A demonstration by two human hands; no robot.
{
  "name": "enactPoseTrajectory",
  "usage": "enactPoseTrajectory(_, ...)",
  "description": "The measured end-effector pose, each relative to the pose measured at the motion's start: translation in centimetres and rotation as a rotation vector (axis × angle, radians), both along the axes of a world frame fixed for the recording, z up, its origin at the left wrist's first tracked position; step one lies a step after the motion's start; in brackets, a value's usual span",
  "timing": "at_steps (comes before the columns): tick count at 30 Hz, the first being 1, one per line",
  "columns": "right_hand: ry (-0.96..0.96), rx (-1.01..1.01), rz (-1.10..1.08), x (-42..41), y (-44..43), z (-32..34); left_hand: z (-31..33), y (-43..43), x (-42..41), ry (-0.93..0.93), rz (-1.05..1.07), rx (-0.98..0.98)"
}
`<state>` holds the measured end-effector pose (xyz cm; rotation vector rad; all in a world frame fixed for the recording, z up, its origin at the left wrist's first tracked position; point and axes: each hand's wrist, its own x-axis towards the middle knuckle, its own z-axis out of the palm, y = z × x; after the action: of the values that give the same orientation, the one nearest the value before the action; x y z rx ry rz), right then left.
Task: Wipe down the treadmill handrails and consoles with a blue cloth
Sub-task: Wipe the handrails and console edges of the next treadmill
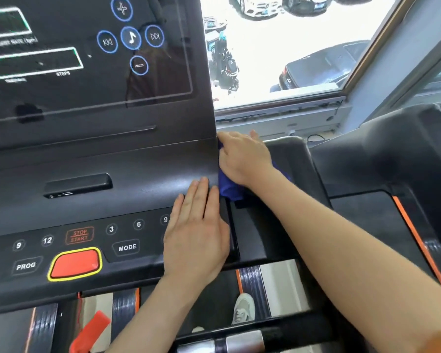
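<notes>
At 6 o'clock a grey shoe (243, 308) shows beneath the treadmill console (99, 161). The left grip (196, 240) lies flat on the console's right edge, fingers straight and holding nothing, beside the MODE button (127, 247). At its 1 o'clock the right grip (242, 159) clamps the bunched blue cloth (229, 187) against the console's side, the window (290, 47) beyond

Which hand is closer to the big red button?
Left. The left hand lies flat on the console right of the red button; the right hand is farther up, holding the blue cloth.
</notes>
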<state>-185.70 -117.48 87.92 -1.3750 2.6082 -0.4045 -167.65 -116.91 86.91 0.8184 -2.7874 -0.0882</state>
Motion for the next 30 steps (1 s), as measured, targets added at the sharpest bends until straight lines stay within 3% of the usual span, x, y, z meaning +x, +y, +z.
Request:
enactPoseTrajectory(3, 0.142, 0.058, -0.045, -2.0, 2.9, -0.3, 0.0, -0.1, 0.0, 0.028, -0.003, -0.011)
enactPoseTrajectory(7, 0.168, 0.103, -0.349, -5.3, 6.5, -0.5, -0.4, -0.2, -0.2, 0.101, -0.021, -0.047)
enactPoseTrajectory(12, 0.061, -0.085, -0.053, 3.4, 2.4, -1.7, -0.5, -0.5, -0.2, 0.141, -0.046, -0.029)
enactPoseTrajectory(18, 0.163, 0.02, 0.01, 7.2, 11.5, -1.6, -0.8, -0.4, -0.2, 0.191, -0.049, -0.047)
enactPoseTrajectory(23, 0.201, -0.049, -0.034, 8.9, 13.7, -1.8, -0.5, -0.2, -0.2, 0.155, -0.059, 0.024)
enactPoseTrajectory(30, 0.06, 0.128, -0.232, 4.3, 6.4, -0.6, -0.3, 0.0, 0.6, 0.066, -0.165, 0.012)
